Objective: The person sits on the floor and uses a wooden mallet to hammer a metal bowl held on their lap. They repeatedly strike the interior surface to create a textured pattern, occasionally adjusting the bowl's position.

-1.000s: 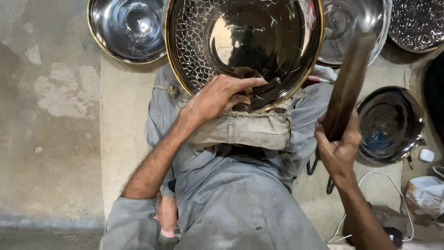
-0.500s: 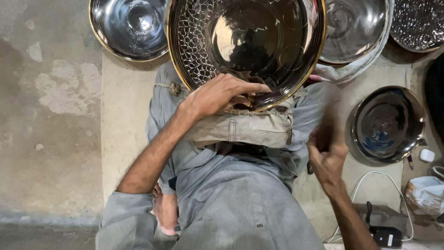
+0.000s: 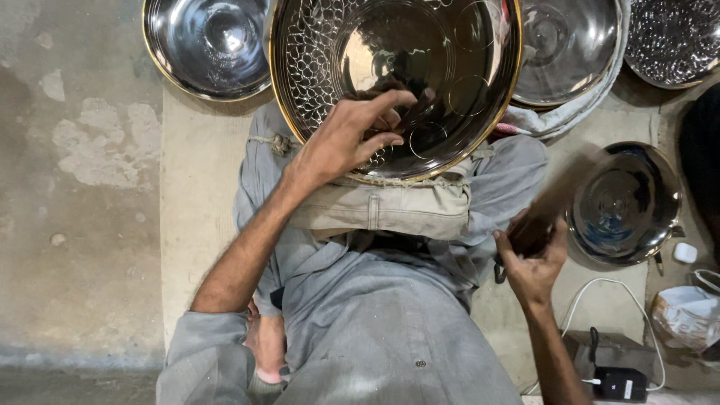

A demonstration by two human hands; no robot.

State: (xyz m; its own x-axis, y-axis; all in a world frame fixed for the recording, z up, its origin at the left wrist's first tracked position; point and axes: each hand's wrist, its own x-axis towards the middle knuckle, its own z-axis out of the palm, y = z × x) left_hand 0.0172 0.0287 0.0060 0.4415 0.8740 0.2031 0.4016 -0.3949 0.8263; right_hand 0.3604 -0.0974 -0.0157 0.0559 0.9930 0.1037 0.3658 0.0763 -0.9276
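A large shiny metal bowl (image 3: pixel 450 52) with a gold rim and a hammered pattern on its left side leans on a beige padded cushion (image 3: pixel 390 211) on my lap. My left hand (image 3: pixel 349 139) grips the bowl's near rim, fingers spread over its inner surface. My right hand (image 3: pixel 534 262) is off to the right of my lap, closed around a dark wooden stick (image 3: pixel 559 201) that is blurred with motion and points up and to the right. The stick is apart from the large bowl.
More metal bowls lie on the floor: one at the top left (image 3: pixel 206 45), two at the top right (image 3: pixel 566 45) (image 3: pixel 675 37), one beside my right hand (image 3: pixel 626 202). A black charger (image 3: pixel 619 382) with a white cable (image 3: pixel 592 294) and a plastic bag (image 3: pixel 686 319) sit at the lower right.
My right hand swung the stick down from upright and now holds it low, tilted to the right. My left hand's fingers have slid further into the bowl.
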